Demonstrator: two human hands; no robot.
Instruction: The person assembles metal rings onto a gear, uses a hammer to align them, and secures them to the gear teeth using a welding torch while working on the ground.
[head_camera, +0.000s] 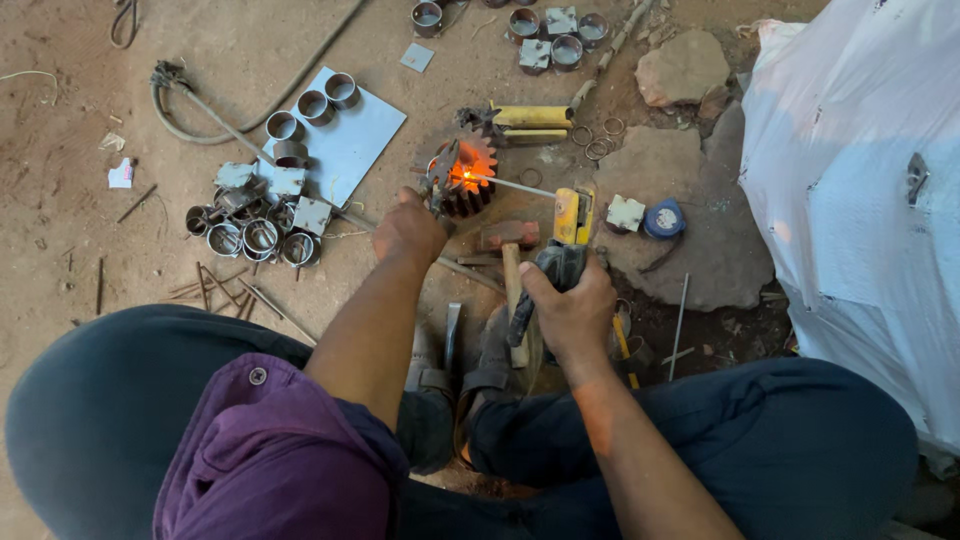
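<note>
A dark toothed gear (466, 178) stands on the dirt floor with an orange glow on its upper face. My left hand (408, 228) is closed around pliers (441, 172) that grip the gear's left edge. My right hand (572, 304) grips the dark handle of a yellow electrode holder (570, 222). A thin welding rod (518, 186) runs from the holder to the glowing spot on the gear.
Several short metal rings with square plates (252, 222) lie at the left, more on a grey sheet (352, 132) and at the top (550, 38). A hammer (513, 290), flat stones (680, 68), a white sack (860, 200) at right, and cables (200, 110) surround me.
</note>
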